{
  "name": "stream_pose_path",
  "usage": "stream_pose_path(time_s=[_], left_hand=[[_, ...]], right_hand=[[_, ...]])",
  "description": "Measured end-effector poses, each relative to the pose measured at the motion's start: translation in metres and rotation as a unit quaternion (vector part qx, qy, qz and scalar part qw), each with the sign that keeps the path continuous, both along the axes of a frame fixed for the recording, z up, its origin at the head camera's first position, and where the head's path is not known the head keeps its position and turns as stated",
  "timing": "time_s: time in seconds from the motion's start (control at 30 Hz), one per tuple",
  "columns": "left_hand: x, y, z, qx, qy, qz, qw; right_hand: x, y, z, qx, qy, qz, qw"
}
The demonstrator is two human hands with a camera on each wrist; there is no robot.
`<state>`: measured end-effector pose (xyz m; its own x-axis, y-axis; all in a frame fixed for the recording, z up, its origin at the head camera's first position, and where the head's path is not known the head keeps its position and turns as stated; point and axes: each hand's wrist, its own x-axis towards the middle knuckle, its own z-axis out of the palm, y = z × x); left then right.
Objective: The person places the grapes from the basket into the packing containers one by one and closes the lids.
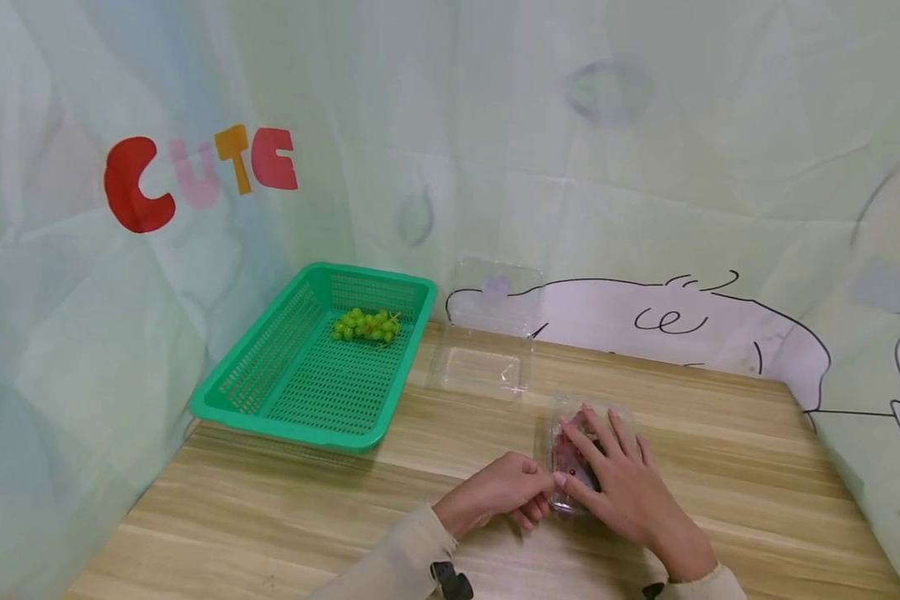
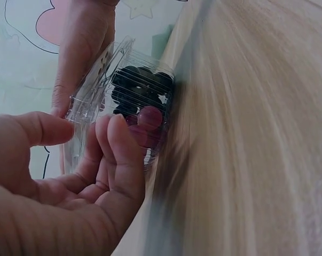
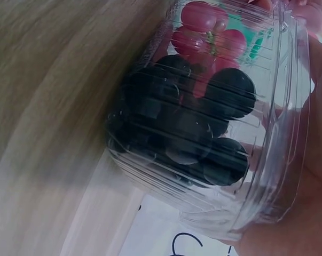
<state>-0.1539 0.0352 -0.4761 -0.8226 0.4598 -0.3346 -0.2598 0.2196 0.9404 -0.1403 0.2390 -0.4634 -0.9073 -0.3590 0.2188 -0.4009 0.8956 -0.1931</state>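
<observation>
A closed clear plastic clamshell box (image 1: 564, 502) stands on the table near its front. Inside it are black grapes (image 3: 187, 136) and red grapes (image 3: 199, 17), the red ones toward the left hand. My right hand (image 1: 624, 483) lies spread over the lid with its fingers straight. At the box's near left edge, my left hand (image 1: 506, 492) has its fingers curled. The left wrist view shows its thumb and fingers pinching the rim (image 2: 81, 114) from either side.
A green plastic basket (image 1: 390, 408) on the left holds a bunch of green grapes (image 1: 367, 325). Behind the box, against the back sheet, an open clear clamshell box (image 1: 482, 367) has its lid raised. Printed cloth sheets (image 1: 645, 167) enclose the wooden table (image 1: 757, 500).
</observation>
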Motion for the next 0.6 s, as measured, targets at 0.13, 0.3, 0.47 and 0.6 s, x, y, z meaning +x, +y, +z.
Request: stream_pose_path(time_s=[0.13, 0.3, 0.47, 0.6], left_hand=[[-0.0012, -0.0004, -0.0002, 0.002, 0.002, -0.008, 1.0000], [-0.0033, -0.0028, 0.0002, 0.014, 0.001, -0.032, 0.9994], [-0.0032, -0.0039, 0.0011, 0.034, -0.008, -0.047, 0.9983], [-0.0022, -0.0042, 0.0016, 0.045, -0.013, -0.041, 0.9981]], right_hand=[[-0.0010, 0.0005, 0.0003, 0.001, -0.007, -0.004, 1.000], [-0.0034, 0.0000, 0.0021, 0.001, -0.017, -0.004, 1.000], [-0.0042, 0.0001, 0.0052, 0.000, -0.021, -0.002, 1.000], [-0.0036, -0.0003, 0.0068, 0.000, -0.016, 0.003, 1.000]])
